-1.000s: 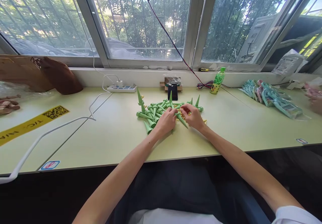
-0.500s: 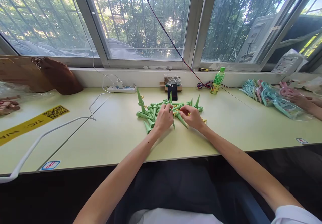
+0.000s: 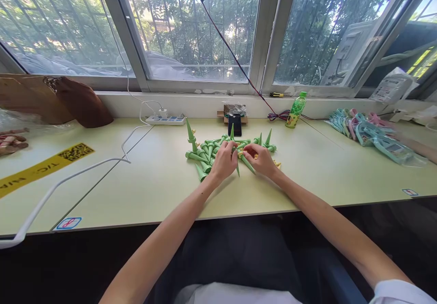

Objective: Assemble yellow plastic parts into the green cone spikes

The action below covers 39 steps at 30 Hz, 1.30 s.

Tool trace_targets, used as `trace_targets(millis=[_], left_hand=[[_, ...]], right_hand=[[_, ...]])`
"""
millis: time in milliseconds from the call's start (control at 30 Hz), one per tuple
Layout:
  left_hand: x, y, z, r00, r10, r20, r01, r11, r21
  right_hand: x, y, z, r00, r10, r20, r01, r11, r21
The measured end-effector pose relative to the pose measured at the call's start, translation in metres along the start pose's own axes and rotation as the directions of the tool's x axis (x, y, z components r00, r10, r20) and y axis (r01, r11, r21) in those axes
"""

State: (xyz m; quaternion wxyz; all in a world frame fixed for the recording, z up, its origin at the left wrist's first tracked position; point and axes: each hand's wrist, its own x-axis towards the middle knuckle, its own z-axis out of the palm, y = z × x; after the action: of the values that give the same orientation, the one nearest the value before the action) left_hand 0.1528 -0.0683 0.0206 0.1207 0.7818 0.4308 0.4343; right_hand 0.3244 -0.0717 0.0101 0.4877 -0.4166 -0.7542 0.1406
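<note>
A heap of green plastic cone spikes (image 3: 205, 151) lies on the pale green table (image 3: 164, 181) in front of me, a few standing point up. My left hand (image 3: 223, 160) is closed around one green spike (image 3: 236, 167) whose tip points down toward me. My right hand (image 3: 261, 158) pinches the top of another green spike (image 3: 247, 164) lying beside it. Small yellow parts (image 3: 276, 163) lie by my right hand.
A black phone (image 3: 234, 124), a white power strip (image 3: 165, 120) with cable, and a green bottle (image 3: 295, 109) stand near the window sill. A brown bag (image 3: 80, 101) sits at left, teal and pink packets (image 3: 368, 131) at right with another person's arm (image 3: 423, 148).
My left hand has lifted a spike off the heap and turned it tip down. The other person's hand at the right edge reached to the packets, then drew back.
</note>
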Motion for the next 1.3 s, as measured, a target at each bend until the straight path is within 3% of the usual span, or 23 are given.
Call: trace_targets(millis=[433, 1300], left_hand=[[-0.0036, -0.0043, 0.0050, 0.997, 0.046, 0.064, -0.044, 0.999, -0.029], [-0.0040, -0.0033, 0.0067, 0.997, 0.054, 0.047, -0.055, 0.998, 0.010]], right_hand=[[0.0000, -0.0034, -0.0003, 0.999, 0.004, 0.038, -0.006, 0.999, 0.054], [-0.0001, -0.0019, 0.0003, 0.998, 0.002, 0.064, -0.003, 1.000, 0.017]])
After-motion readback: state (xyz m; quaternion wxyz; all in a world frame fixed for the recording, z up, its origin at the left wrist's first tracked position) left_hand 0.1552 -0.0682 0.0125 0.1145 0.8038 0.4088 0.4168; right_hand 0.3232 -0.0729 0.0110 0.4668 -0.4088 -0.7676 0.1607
